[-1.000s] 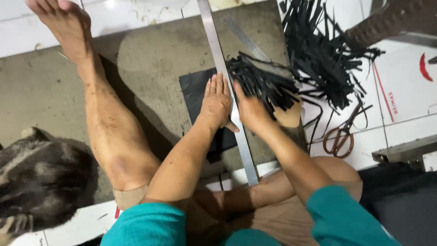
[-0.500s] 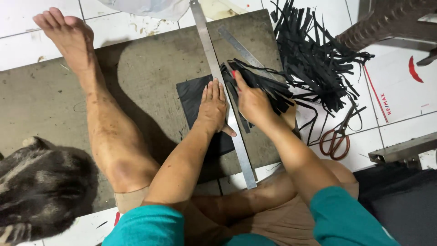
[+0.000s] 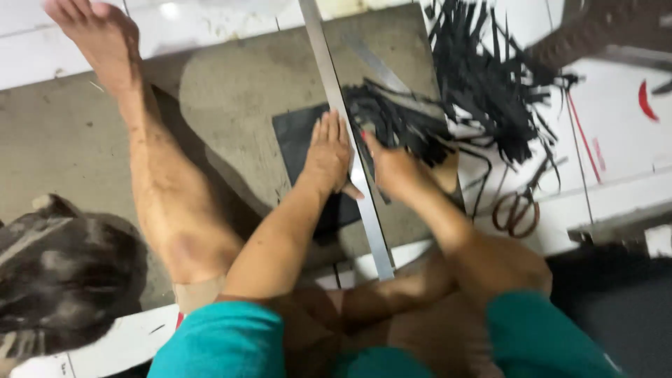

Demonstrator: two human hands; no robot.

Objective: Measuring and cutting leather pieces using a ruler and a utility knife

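Black sheet (image 3: 297,143) lies flat on the grey mat (image 3: 231,91), and my left hand (image 3: 327,150) presses it down, palm open with fingers spread, against the long metal ruler (image 3: 346,140). My right hand (image 3: 392,168) sits just across the ruler, curled as if around a cutter, though I cannot tell what it grips. Judging by the cut strips (image 3: 483,77) piled beyond, steady downward pressure on the ruler matters most.
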